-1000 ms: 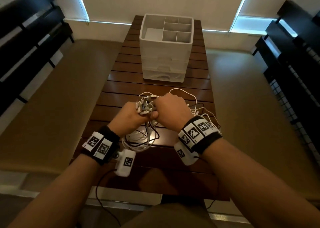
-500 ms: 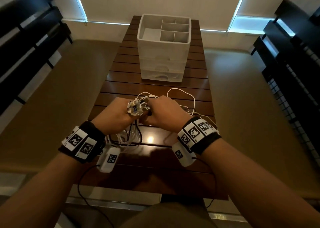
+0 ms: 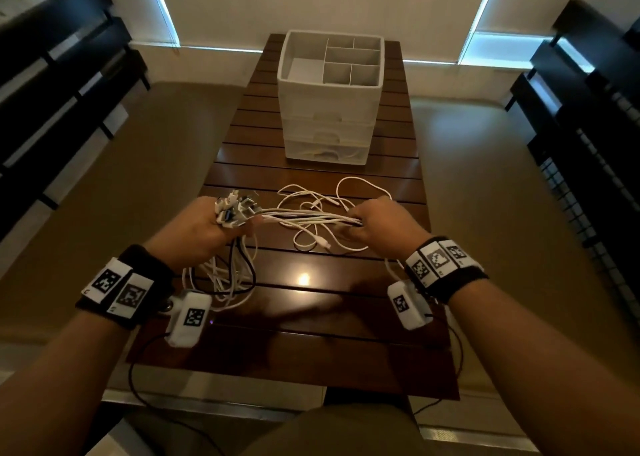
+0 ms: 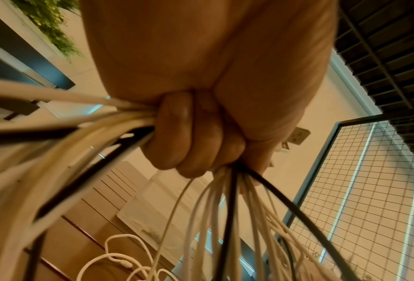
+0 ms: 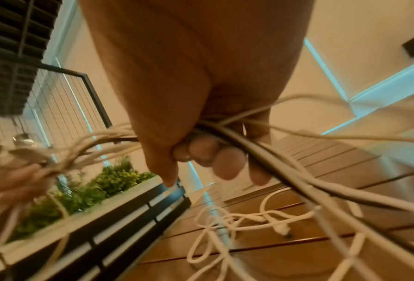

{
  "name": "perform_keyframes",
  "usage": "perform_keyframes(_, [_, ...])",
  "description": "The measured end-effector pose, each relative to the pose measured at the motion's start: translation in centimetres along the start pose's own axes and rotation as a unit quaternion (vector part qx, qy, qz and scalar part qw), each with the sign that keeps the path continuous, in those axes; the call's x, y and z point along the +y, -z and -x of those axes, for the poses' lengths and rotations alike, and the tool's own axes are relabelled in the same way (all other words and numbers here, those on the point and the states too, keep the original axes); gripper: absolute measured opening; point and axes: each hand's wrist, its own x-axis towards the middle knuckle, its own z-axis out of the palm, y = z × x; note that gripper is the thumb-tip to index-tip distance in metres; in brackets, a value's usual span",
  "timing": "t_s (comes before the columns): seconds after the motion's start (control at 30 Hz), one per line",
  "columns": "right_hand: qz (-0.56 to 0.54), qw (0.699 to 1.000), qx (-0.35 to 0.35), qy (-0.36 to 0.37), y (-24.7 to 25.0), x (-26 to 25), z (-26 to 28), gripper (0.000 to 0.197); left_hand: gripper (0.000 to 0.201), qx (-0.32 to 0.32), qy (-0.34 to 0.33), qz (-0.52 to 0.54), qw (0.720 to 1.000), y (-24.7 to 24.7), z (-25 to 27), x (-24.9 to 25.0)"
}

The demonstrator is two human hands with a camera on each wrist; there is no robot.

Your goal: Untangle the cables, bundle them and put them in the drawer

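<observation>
Currently | left hand (image 3: 194, 233) fisted round plug ends of white and black cables (image 3: 304, 217) | right hand (image 3: 377, 223) curled round their taut span above brown slatted table (image 3: 311, 317) | risk: loose white cable (image 3: 311, 240) beneath snags, knots tighten.

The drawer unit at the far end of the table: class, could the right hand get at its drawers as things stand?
Probably not yet: the right hand grips the cables, and the drawer unit stands beyond it, though nothing blocks the way.
</observation>
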Motion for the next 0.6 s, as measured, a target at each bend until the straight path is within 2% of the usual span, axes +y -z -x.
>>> perform_keyframes(0.13, [0.023, 0.998, -0.002, -0.057, 0.4, 3.6, 0.7, 0.013, 0.037, 0.008, 0.011, -0.008, 1.0, 0.7, 0.5, -0.5])
perform_keyframes(0.27, [0.066, 0.989, 0.011, -0.128, 0.5, 6.3, 1.3, 0.027, 0.033, 0.049, 0.027, 0.043, 0.997, 2.0, 1.2, -1.4])
perform_keyframes(0.37, [0.065, 0.988, 0.016, -0.138, 0.5, 6.5, 1.7, 0.03, 0.037, 0.05, 0.04, 0.062, 0.996, 2.0, 1.8, -1.5])
perform_keyframes(0.5, [0.132, 0.981, -0.034, -0.14, -1.5, 5.9, 2.0, 0.037, 0.033, 0.038, 0.047, 0.081, 0.995, 0.9, 1.7, -1.2])
perform_keyframes(0.6, [0.13, 0.977, -0.066, -0.156, -2.6, 6.7, 2.3, 0.039, 0.035, 0.023, 0.048, 0.052, 0.997, 0.4, 1.5, -1.7])
